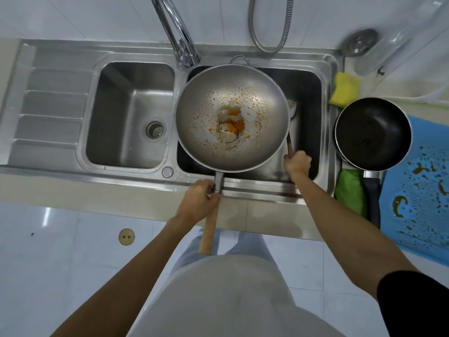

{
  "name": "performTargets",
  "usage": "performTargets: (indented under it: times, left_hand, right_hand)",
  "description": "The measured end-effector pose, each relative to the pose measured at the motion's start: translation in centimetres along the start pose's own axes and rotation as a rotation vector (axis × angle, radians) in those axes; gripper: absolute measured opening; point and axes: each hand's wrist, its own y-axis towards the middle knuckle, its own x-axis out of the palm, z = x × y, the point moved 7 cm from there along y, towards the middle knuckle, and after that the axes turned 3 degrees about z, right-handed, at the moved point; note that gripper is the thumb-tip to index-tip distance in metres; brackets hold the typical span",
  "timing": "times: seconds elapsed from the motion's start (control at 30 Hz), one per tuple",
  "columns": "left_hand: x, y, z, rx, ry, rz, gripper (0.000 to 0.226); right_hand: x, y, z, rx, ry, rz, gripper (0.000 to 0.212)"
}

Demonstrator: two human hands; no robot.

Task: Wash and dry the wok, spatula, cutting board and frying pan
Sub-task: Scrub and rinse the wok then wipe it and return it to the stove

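- Head view, overall: the task looks to be at its opening – no utensil appears washed or dried, and no water is seen running from the chrome swan-neck tap [178,32] at 12 o'clock.
- Round grey steel wok [233,93]: centre of view, over the right basin [308,113] of the stainless double sink and covering most of it; whether it rests on the rim cannot be told. Its bowl is beaded with orange oil droplets, with a yolk-coloured pool and pale scraps at the bottom.
- Left hand [199,198]: at 6 o'clock of the wok, fingers curled tight round the metal neck of the wooden wok handle [208,229].
- Right hand [297,164]: at 4 o'clock, fist closed on the shaft of the steel-bladed spatula [292,109], whose blade lies in the basin just beside the wok's rim.
- Black non-stick frying pan [373,133]: at 3 o'clock on the counter, untouched.
- Blue flat cutting board [418,190]: far right edge, spattered orange – still dirty.
- Yellow sponge [345,90] at 2 o'clock and green cloth [349,190] at 4 o'clock, both unused by either hand.
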Motion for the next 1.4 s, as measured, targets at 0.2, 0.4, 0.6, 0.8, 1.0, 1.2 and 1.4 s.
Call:
performTargets:
  times: [0.2,0.4,0.6,0.8,1.0,1.2,1.4]
  left_hand:
    - [-0.4,1.1,0.0,0.086,0.003,-0.111,0.013]
    - [-2.2,2.9,-1.9,0.108,-0.086,-0.149,0.017]
    - [-8.5,7.9,-5.7,0.073,-0.123,0.14,0.016]
    - [-11.8,16.3,-9.1,0.063,-0.121,0.233,0.043]
    - [-10.4,21.0,-9.5,0.173,-0.07,0.221,0.054]
    - [-7.9,19.4,-9.9,0.143,-0.215,0.242,0.061]
    - [-7.7,19.6,-10.0,0.157,-0.194,0.268,0.062]
  right_hand:
    - [-2.7,-4.9,-1.5,-0.19,-0.123,0.306,0.034]
    - [1.4,-12.9,-3.2,-0.427,0.046,0.267,0.022]
    - [4.0,-12.3,-4.1,-0.242,0.354,0.268,0.035]
    - [4.1,-9.6,-3.4,-0.134,0.494,0.408,0.037]
    - [5.1,-8.3,-2.2,-0.149,0.417,0.402,0.028]
    - [5.3,-7.4,-2.0,-0.131,0.438,0.356,0.015]
    - [5.2,-6.8,-1.8,-0.107,0.462,0.437,0.021]
